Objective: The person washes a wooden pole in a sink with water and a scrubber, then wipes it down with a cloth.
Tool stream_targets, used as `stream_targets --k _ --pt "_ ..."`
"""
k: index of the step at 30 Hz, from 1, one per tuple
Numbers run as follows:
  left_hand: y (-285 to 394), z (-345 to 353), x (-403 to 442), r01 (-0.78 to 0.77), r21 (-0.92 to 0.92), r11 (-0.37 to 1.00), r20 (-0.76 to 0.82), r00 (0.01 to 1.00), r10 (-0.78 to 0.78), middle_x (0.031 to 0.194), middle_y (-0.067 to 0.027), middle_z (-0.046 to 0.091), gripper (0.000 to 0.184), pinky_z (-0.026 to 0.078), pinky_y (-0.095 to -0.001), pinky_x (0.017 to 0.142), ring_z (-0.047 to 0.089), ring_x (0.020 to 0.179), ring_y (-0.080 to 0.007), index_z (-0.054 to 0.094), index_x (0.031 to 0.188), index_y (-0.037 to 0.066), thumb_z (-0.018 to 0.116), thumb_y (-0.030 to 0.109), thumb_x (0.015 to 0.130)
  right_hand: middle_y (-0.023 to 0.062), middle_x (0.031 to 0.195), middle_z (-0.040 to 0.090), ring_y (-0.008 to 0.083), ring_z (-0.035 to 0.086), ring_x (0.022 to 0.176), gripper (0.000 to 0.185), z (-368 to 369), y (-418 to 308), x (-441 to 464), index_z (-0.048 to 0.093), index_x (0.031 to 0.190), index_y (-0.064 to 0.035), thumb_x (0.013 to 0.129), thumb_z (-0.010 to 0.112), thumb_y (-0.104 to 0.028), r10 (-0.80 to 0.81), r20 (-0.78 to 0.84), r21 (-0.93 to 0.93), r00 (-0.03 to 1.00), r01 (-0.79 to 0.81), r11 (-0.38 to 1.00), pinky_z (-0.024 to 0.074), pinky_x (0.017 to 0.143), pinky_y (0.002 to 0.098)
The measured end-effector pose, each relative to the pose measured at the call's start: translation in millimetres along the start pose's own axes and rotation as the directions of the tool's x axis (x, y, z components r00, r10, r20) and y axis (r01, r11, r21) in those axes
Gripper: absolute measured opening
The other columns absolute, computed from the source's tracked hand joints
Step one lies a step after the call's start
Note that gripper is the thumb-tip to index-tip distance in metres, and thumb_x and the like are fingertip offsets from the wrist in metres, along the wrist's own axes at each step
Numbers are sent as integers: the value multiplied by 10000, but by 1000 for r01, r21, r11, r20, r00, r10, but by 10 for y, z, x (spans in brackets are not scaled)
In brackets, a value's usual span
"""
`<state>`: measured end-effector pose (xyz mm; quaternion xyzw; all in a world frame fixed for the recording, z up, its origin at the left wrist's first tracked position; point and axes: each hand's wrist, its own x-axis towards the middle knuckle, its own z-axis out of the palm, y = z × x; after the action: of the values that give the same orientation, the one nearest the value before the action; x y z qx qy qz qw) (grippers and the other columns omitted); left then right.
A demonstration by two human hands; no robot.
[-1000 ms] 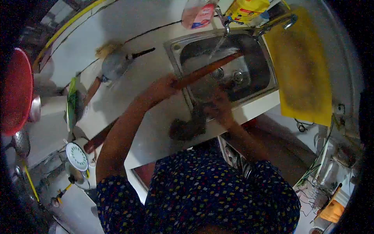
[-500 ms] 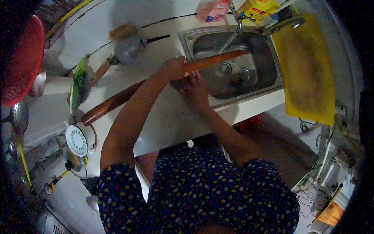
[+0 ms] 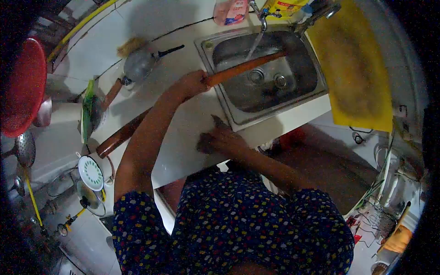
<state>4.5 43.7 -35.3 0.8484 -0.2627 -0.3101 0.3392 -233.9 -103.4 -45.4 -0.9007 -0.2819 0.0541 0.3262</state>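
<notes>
A long brown wooden stick point(image 3: 247, 68) runs slantwise over the counter, its far end above the sink. My left hand point(image 3: 193, 83) is closed round it near the sink's left rim. Under my left forearm part of the stick is hidden; its lower end shows at the left. Closer to my body, my right hand point(image 3: 224, 140) is over the counter's front edge, apart from the stick. Its fingers are bent round a dark, crumpled cloth point(image 3: 206, 143), whose shape is hard to make out. Water falls from the tap point(image 3: 262, 20) into the metal sink point(image 3: 233, 120).
A grey pan point(image 3: 139, 64) with a black handle sits at the counter's back. Green vegetables point(image 3: 86, 112) lie farther left, near a white enamel pot point(image 3: 91, 173) with a green pattern. A yellow board point(image 3: 348, 68) stands right of the sink. A red basket point(image 3: 25, 87) hangs left.
My right hand has come away from the stick with the dark cloth, down toward my body. My left hand still grips the stick. The whole view has shifted slightly.
</notes>
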Motion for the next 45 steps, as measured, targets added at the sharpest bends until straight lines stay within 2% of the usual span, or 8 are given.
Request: stream_targets --k 6,19,22,24,28,33,38,45 --pt "107 -60 -78 -59 155 986 -37 997 65 941 -162 668 387 505 -415 758 654 869 -308 604 1045 25 710 285 778 117 1171 597 329 559 1114 316 -758 -71 25 621 1132 -145 858 583 -300 514 -76 197 854 -493 848 435 986 457" --pt "304 -127 4 -147 41 988 -32 988 149 897 -163 670 393 506 -395 718 652 793 -285 624 1052 -11 613 336 867 176 1253 516 378 510 1121 292 -195 608 651 612 1122 -105 832 608 -143 212 -485 -72 848 -280 957 424 941 446" --pt "795 -355 -325 175 116 978 34 983 -180 951 -173 664 388 493 -406 767 644 864 -299 624 1085 15 610 334 865 158 1183 559 363 541 1042 235 -713 149 200 613 1083 -94 862 589 -170 561 -25 357 828 -517 778 435 900 435" --pt "600 -289 -322 158 167 973 7 987 -162 986 -179 659 380 482 -411 806 635 906 -312 616 1105 26 610 317 861 174 1052 619 353 574 1008 281 -491 500 -351 661 1056 -112 854 611 -300 -92 -278 -297 956 5 955 430 924 463" --pt "455 -176 -405 119 -21 993 -2 993 -119 1005 -185 655 369 482 -414 813 632 915 -332 604 1109 21 613 292 859 113 1009 659 314 612 960 225 -1076 848 -506 667 1050 -112 883 565 -223 659 -165 302 734 -599 742 478 863 410" --pt "432 48 -298 -24 84 996 -63 998 29 1080 -191 632 317 484 -454 855 609 1004 -370 587 1118 41 600 233 867 167 921 643 316 612 824 254 -1454 2039 -776 641 1090 -60 882 599 -200 647 -267 -283 715 -700 656 483 733 391" --pt "152 308 -207 118 230 966 -111 989 -95 1135 -172 608 357 482 -475 870 605 1027 -355 553 1186 72 577 244 874 82 822 640 239 593 761 269 -1123 2925 103 641 1001 -21 912 612 -273 434 -774 128 461 -558 820 461 700 335" --pt "357 131 -275 184 257 949 -93 982 -166 1150 -162 604 367 480 -484 869 598 1038 -354 555 1194 96 550 294 885 36 805 624 163 566 738 243 -1203 3489 950 642 957 -31 845 679 -244 824 -340 849 453 -229 476 443 695 302"
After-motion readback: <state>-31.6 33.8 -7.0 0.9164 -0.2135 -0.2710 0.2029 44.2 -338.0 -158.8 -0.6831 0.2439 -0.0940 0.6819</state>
